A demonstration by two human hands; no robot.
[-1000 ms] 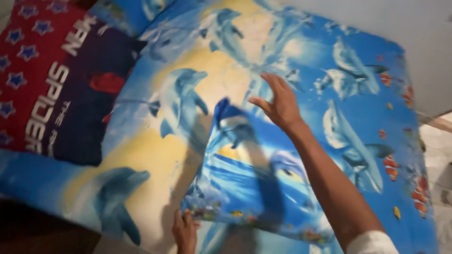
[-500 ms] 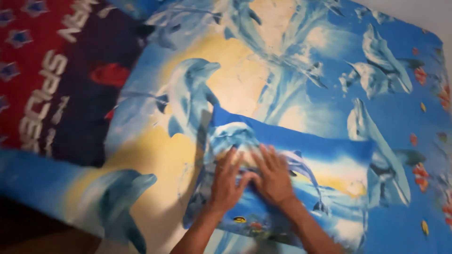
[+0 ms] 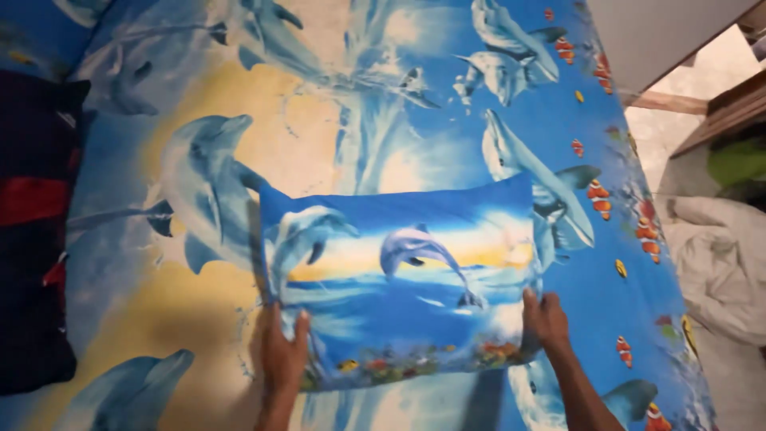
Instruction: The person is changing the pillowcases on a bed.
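Note:
A rectangular pillow [image 3: 399, 279] in a blue dolphin-print case lies on a bed sheet [image 3: 335, 120] with the same blue and yellow dolphin pattern. My left hand [image 3: 281, 355] grips the pillow's near left corner, thumb on top. At the near right corner my right hand [image 3: 545, 319] holds the pillow's edge. The pillow sits flat, long side across the view.
A dark red and navy pillow [image 3: 32, 231] lies at the left edge of the bed. Off the bed's right side are a crumpled pale cloth [image 3: 718, 263] on the floor, a wooden piece [image 3: 718, 112] and a grey wall [image 3: 654, 32].
Both hands left the middle of the pillow and went out to its two near corners. The view shifted right, so the dark pillow slid toward the left edge.

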